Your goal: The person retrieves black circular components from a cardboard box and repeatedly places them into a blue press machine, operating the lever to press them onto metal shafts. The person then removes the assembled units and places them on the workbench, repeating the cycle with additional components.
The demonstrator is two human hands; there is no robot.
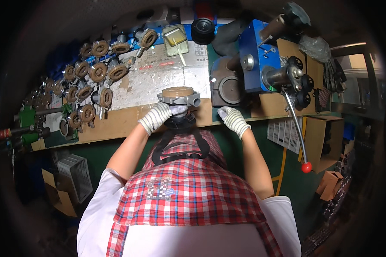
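My left hand [159, 116], in a striped white knit glove, grips a grey metal pump-like housing [188, 101] from its lower left side. A round brown disc [178, 91] sits on top of the housing, and a side pipe stub points right. Beneath it, at the bench's front edge, is a black round part [180, 121]. To the right, my right hand [233, 120], gloved alike, is at the bench edge just below the dark base of a press. Its fingers are curled together; whether anything is between them is hidden.
Several similar housings with brown discs [98, 72] stand at the left. A tray with a brush [176, 40] lies at the back, beside a black round part [203, 29]. The blue lever press [254, 58] stands right, its red-knobbed lever [306, 167] reaching past the bench edge. Cardboard boxes [324, 143] stand below.
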